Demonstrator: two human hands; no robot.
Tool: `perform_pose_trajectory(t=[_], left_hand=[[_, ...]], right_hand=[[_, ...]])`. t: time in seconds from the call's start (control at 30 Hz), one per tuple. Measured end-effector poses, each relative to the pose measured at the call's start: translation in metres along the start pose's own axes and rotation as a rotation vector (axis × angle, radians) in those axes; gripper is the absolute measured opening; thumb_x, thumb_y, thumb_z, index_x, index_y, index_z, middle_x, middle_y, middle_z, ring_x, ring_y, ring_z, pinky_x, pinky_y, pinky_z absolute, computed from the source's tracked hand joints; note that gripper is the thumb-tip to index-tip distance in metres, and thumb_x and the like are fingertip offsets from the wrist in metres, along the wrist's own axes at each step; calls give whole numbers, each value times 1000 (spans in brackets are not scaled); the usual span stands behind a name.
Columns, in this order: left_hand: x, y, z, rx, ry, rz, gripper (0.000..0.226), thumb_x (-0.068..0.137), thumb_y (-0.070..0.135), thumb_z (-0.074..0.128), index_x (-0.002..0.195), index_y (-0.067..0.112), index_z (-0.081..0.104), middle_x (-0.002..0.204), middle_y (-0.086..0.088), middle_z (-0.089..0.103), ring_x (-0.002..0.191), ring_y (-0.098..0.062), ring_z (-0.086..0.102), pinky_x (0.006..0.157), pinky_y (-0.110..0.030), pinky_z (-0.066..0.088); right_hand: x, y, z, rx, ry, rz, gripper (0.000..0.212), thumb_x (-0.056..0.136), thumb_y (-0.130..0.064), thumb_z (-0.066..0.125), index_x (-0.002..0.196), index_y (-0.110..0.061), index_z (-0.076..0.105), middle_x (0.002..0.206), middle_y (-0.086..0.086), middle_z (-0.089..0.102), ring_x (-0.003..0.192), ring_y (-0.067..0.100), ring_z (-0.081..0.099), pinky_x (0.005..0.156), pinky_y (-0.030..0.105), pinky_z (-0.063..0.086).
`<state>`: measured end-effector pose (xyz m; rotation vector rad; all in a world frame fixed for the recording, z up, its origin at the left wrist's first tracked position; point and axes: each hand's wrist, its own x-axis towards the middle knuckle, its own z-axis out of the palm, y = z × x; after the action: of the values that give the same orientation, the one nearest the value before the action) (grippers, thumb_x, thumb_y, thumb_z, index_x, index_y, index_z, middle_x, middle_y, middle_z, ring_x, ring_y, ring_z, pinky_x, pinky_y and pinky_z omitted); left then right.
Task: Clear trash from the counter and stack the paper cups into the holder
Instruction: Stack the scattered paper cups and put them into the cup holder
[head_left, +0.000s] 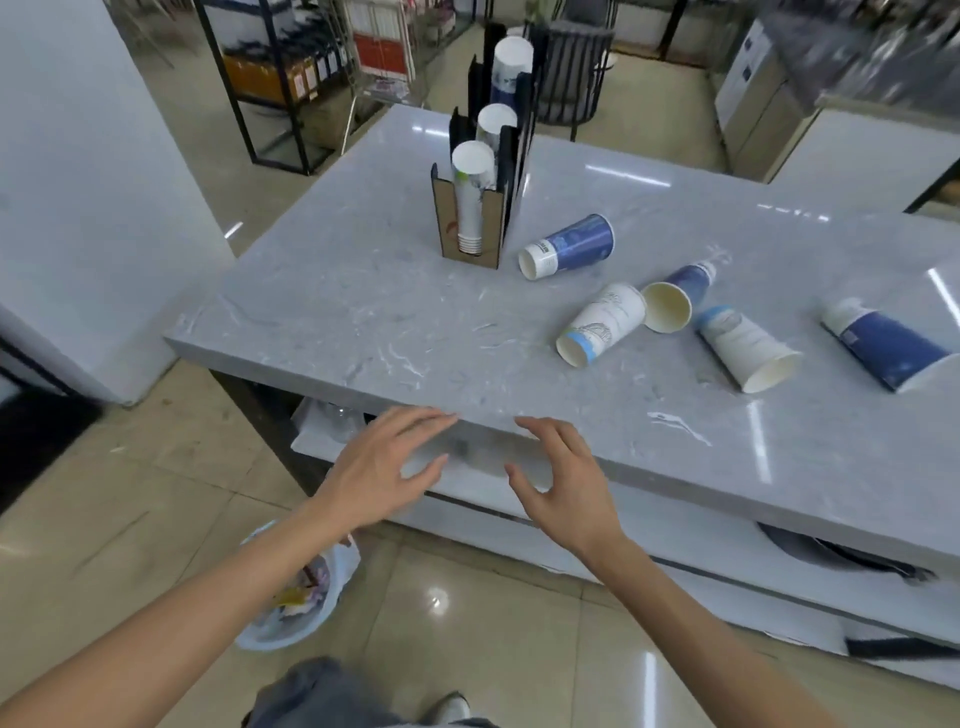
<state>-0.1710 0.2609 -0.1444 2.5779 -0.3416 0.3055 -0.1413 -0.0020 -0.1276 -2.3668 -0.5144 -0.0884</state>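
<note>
At the counter (363, 332) edge, left hand (382, 470) and right hand (563, 480) hovering, fingers spread, empty

Beyond the counter — a dark chair (569, 67) and black shelving (260, 78).

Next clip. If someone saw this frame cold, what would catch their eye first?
Probably the five paper cups lying on their sides across the right half of the marble counter, such as the blue cup nearest the holder and the white cup in front of it. Next, the tiered cup holder toward the counter's far left, holding three upside-down stacks. In the foreground, the left hand and right hand hover open and empty at the near edge.
</note>
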Motion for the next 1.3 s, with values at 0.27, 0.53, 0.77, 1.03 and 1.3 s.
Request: perform_pose_trajectory(t=[0.27,0.53,0.77,1.03,1.3], left_hand=[[73,53,-9,-35,6,51,40,93,43,60,128,25,67,128,9,63,121,-11,53,99,-26,44],[151,90,15,-30,-6,55,48,88,39,70,132,20,61,126,0,64,119,-22,56,99,-36,48],[214,105,58,-83,-77,-76,75,77,41,80,140,17,48,136,-4,53,123,-27,50,98,-38,44],[251,104,98,3,-106,-87,100,64,49,83,146,16,37,141,-5,41,124,-29,42,98,-43,48],[250,88,120,-156,-84,-164,92,73,23,82,152,22,35,136,-2,41,122,-23,51,88,-36,52]], right_hand=[[2,42,-69,-94,139,60,50,92,-38,66,139,-29,52,132,-5,56,123,16,54,97,32,50],[16,100,-132,-191,269,226,59,88,-35,72,141,-25,48,136,0,53,123,21,51,96,38,49],[48,168,-171,-198,393,397,81,81,-40,79,149,-24,37,151,8,38,135,31,40,108,46,44],[88,224,-181,-51,358,574,110,68,-57,85,154,-29,21,157,12,27,145,32,26,115,48,31],[90,262,-177,37,356,564,96,73,-51,83,149,-34,26,147,5,36,136,17,30,109,36,31]])
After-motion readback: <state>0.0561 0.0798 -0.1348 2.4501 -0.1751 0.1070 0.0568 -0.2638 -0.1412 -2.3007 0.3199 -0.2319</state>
